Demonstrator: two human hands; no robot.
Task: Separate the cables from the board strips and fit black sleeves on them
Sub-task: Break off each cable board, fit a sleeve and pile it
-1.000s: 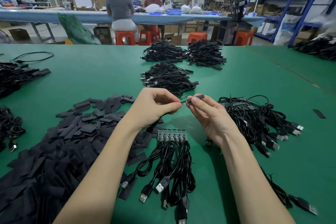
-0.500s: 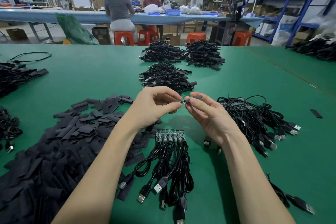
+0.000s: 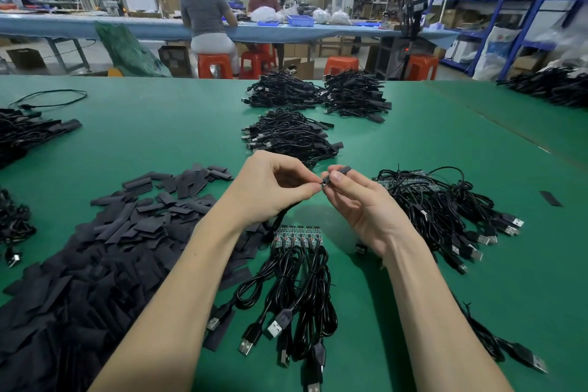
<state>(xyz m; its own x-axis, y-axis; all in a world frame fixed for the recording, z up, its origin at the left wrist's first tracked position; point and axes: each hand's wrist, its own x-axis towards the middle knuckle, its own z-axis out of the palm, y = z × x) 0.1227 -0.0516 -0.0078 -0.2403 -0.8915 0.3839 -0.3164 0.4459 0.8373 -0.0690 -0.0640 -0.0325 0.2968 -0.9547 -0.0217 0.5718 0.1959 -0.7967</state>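
Note:
My left hand [image 3: 270, 188] pinches the small board end of a black cable [image 3: 280, 216] that hangs down under my palm. Facing it, my right hand [image 3: 359, 204] pinches a black sleeve [image 3: 342, 171] between thumb and fingers, its open end at the cable's tip [image 3: 324, 182]. Below my hands a green board strip [image 3: 297, 235] lies on the green table [image 3: 159, 137] with several black USB cables [image 3: 296, 296] still attached. A wide heap of flat black sleeves [image 3: 95, 258] spreads on the left.
Piles of sleeved cables [image 3: 292, 137] lie beyond my hands, with two more piles [image 3: 318, 92] farther back. Another bundle of cables on board strips [image 3: 445, 207] lies to the right. A loose sleeve [image 3: 550, 198] rests far right. People sit at a distant blue table [image 3: 127, 27].
My hands have stayed nearly still. The sleeve and the cable's tip are held close together throughout, with my fingers shifting slightly.

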